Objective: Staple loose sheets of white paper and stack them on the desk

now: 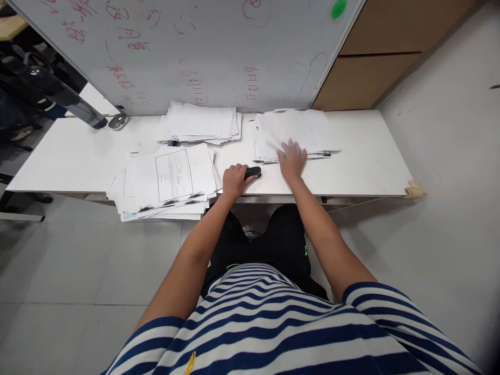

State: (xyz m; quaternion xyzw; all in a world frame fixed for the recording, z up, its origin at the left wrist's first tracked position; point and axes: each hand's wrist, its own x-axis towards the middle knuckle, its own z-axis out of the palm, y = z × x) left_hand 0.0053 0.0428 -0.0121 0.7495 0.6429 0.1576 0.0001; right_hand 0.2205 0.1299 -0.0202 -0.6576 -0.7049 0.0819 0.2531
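One black stapler-like tool (254,172) — in my left hand (233,182), fingers curled round it, at the white desk (367,161), between the left-front paper stack (142,177) and the right paper stack (295,127). My right hand (292,157) lies spread on the latter's near edge — rear paper stack (203,122) sits by the whiteboard (219,52).

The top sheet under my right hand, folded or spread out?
Spread out: the sheet shows broad, no fold visible, your right hand at its near edge.
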